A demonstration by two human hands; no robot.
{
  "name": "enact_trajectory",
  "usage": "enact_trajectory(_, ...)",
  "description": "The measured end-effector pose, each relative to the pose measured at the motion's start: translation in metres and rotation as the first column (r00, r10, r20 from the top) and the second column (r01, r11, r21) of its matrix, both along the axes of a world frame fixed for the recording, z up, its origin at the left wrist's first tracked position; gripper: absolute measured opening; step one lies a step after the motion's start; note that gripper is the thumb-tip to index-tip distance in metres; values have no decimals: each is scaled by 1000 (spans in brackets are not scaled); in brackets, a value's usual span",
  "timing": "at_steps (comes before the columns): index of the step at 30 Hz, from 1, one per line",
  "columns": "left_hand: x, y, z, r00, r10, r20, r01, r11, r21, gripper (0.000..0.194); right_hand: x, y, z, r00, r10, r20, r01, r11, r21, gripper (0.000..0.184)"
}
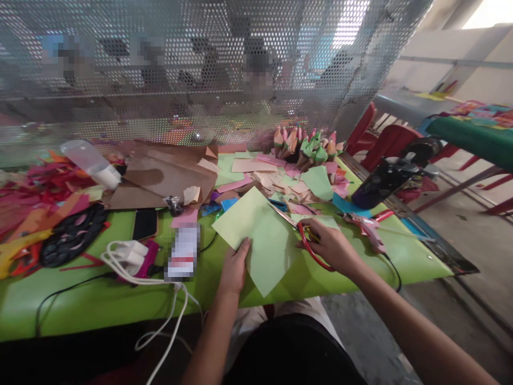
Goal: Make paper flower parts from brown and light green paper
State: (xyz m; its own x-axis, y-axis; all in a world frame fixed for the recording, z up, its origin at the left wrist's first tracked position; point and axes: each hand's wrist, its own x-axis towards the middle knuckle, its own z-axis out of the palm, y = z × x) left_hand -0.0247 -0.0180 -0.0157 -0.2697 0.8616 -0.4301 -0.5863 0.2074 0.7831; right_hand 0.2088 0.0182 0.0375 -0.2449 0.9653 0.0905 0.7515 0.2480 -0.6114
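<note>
A sheet of light green paper is held over the table edge by my left hand, thumb on top and the other fingers hidden beneath. Red-handled scissors are in my right hand, fingers through the loops. Their blades point up and left across the paper's upper right edge. Whether the blades are parted is hard to make out. Behind the sheet lie loose pieces of green, pink and peach paper.
A pink glue gun and a dark bottle are at the right. Paper flowers stand at the back. Leftward are a phone, a power strip with white cables, brown paper and a clear bottle.
</note>
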Motion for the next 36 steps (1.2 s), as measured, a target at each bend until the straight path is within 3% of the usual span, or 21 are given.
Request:
enact_trajectory(22,0,-1,-5,999,-34,4,33,994,106,56,-3,1,-7,999,-14,-36,15,1000,4,40)
enact_trajectory(36,-2,0,-13,990,-122,-67,129,986,108,63,-5,-1,7,998,60,33,-58,997,-51,54)
